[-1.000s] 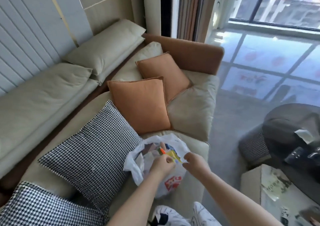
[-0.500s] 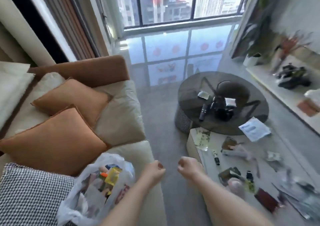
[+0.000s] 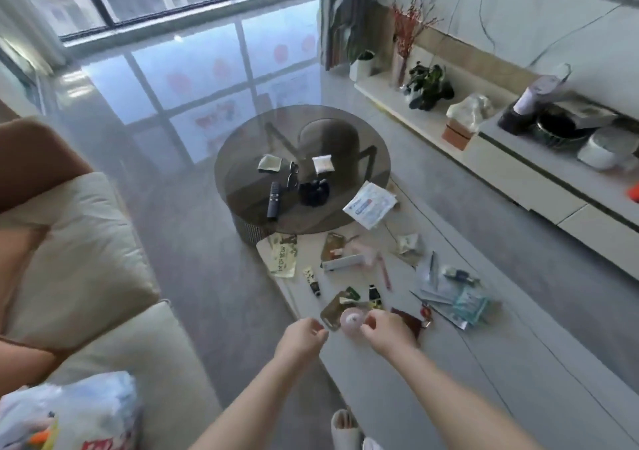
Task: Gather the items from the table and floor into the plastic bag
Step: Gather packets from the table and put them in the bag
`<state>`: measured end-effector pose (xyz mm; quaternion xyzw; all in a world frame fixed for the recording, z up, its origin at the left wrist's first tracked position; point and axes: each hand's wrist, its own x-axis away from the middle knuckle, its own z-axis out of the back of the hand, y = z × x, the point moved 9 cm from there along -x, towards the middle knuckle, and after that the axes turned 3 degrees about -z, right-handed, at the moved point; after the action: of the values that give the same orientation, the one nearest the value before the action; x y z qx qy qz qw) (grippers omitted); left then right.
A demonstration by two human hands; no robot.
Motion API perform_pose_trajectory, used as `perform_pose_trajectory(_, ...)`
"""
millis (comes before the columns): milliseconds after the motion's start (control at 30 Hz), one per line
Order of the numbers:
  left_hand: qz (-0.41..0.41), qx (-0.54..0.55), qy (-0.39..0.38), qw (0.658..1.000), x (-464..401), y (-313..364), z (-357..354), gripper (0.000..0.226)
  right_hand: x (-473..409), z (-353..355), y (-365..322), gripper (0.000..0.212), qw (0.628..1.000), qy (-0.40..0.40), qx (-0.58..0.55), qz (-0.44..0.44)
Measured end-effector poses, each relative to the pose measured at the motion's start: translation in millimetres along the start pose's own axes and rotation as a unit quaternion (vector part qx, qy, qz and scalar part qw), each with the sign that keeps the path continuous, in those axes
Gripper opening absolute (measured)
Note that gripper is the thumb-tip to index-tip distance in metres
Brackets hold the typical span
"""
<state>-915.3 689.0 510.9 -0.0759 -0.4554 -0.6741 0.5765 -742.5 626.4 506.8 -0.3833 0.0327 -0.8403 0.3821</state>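
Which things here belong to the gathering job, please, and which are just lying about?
Job: plastic bag, pink lid, tube, white packet, remote, scissors.
Lying about: cushion, potted plant, vase.

1. We see the plastic bag (image 3: 79, 411) slumped on the sofa seat at lower left, white, translucent, with colourful items inside.
2. We see scattered packets (image 3: 283, 256) and wrappers on the white tabletop (image 3: 449, 363), near its left end.
3. We see a pale round item (image 3: 352, 319) among them.
4. We see a white and blue packet (image 3: 370, 204) at the round glass tabletop's (image 3: 242, 159) edge.
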Motion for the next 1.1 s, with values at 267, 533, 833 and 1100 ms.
perform_pose_trajectory(267,-0.005,-0.032,-0.045,0.998,-60.7,50.2,-70.7,0.013,-55.4,29.6,103.7,0.023,0.995,0.011,-0.054,-0.089)
perform_pose_trajectory(533,-0.006,-0.099,-0.018,0.995,-156.5,40.5,-112.9,0.025,-149.1,-9.0,151.8,0.029,0.992,0.0,-0.087,-0.094)
perform_pose_trajectory(833,-0.049,-0.132,0.028,0.99,-286.1,8.1,-179.3,0.025,-251.3,-91.8,208.5,0.049,0.992,-0.017,-0.043,-0.117)
perform_pose_trajectory(1100,-0.118,-0.218,-0.012,0.969,-355.6,-1.7,-219.3,0.034,-312.0,-115.6,214.2,0.056,0.992,0.014,0.07,-0.099)
